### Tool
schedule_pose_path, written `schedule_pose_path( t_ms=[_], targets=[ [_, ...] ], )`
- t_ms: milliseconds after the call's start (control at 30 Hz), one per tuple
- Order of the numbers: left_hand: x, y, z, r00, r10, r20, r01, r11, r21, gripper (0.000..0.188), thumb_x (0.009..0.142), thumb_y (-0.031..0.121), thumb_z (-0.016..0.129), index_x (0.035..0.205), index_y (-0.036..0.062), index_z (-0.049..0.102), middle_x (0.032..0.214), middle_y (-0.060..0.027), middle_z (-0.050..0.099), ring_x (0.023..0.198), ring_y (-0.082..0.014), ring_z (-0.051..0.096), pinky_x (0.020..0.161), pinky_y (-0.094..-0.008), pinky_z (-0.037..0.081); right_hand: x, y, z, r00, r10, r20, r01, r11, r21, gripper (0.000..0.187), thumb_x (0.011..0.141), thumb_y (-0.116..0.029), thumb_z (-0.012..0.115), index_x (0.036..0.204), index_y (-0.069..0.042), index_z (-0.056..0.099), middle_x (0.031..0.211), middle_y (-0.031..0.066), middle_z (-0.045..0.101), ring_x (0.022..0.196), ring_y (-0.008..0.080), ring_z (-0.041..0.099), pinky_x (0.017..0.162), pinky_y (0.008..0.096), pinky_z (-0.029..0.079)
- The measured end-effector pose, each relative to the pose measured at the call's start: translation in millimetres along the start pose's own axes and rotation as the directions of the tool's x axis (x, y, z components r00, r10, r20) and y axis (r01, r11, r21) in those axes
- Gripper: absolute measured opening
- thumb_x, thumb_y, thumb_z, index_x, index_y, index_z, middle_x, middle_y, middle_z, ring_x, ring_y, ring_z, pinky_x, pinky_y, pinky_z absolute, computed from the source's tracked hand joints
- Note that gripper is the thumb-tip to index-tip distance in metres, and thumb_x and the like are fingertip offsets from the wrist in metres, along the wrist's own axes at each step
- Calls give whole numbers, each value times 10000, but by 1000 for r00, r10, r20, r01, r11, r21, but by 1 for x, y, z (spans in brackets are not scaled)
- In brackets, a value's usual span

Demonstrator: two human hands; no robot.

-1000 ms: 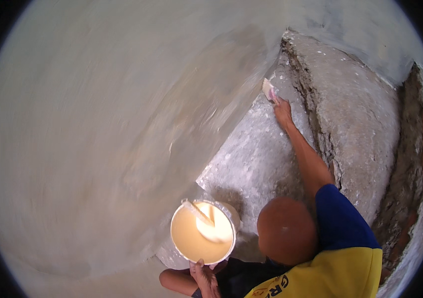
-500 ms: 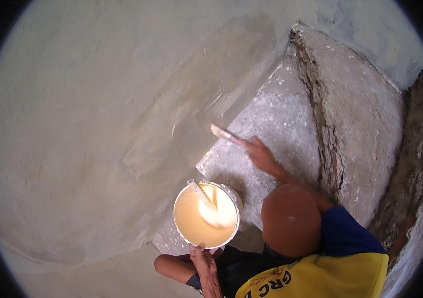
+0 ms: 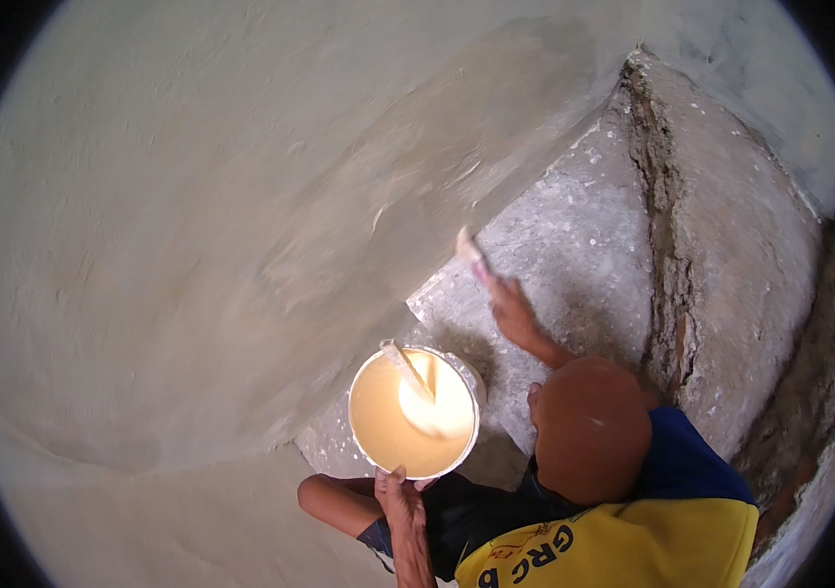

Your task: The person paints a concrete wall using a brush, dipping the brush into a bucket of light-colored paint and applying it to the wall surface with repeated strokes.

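Neither of my own hands shows in view. Below me a person in a yellow and blue shirt (image 3: 613, 549) sits bent forward. That person's hand (image 3: 513, 306) grips a paintbrush (image 3: 467, 250) with pale bristles, slightly blurred, over the edge between the grey wall and the pale slab. Another hand (image 3: 401, 505), which seems to be the same person's, clasps the near rim of a round bucket (image 3: 367, 407). Inside are a cream-coloured liquid, brightly lit on its right side, and a caked flat stick (image 3: 406, 367) leaning on the far rim.
A smooth grey plastered wall (image 3: 163, 265), with a darker patch, fills the left. Pale speckled slabs (image 3: 574, 220) lie at centre and right, split by a rough brown crevice (image 3: 663, 225). The person's bare knee (image 3: 329, 498) juts out left of the bucket.
The paintbrush has swung to point more upward, its tip farther from the wall's edge. The view has shifted, so the slabs sit more to the right. The hand on the bucket stays.
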State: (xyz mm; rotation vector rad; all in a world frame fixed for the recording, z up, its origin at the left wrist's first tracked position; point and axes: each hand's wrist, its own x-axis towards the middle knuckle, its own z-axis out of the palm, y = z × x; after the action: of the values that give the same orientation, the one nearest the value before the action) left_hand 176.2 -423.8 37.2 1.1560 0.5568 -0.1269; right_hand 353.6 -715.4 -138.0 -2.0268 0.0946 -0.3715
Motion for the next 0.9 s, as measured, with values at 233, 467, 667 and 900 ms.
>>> schedule_pose_path(
  t_ms=[233,467,667,900],
  targets=[
    [-11,4,-8,997,41,-70,-43,999,-20,361,865,55,588,1219,9,532,1110,-149,656,919,-246,698,681,-409,650,16,-18,-20,953,-131,272,162,982,-95,543,890,36,505,1383,-192,523,984,109,522,908,261,545,781,383,480],
    [-10,2,-21,998,55,-42,-58,996,-71,298,858,31,567,1155,14,553,1097,-148,658,893,-244,696,658,-398,648,60,47,-122,972,-29,-233,7,995,-95,406,940,-88,461,1326,-37,573,1002,161,568,963,262,545,868,361,460],
    [8,-7,-20,1000,29,6,-29,998,-47,435,825,102,648,1233,13,527,1122,-131,642,914,-251,680,618,-351,620,56,-5,-74,965,184,-185,-202,976,-85,529,849,78,486,1368,-22,508,1008,136,487,957,283,515,868,381,432],
    [18,-13,1,999,34,-1,-34,997,-73,218,863,57,598,1076,28,564,1024,-110,669,857,-217,685,599,-355,620,42,-93,-140,971,51,234,-107,967,229,470,842,-42,587,1312,-70,585,985,101,586,841,183,580,712,309,500]
  ],
)
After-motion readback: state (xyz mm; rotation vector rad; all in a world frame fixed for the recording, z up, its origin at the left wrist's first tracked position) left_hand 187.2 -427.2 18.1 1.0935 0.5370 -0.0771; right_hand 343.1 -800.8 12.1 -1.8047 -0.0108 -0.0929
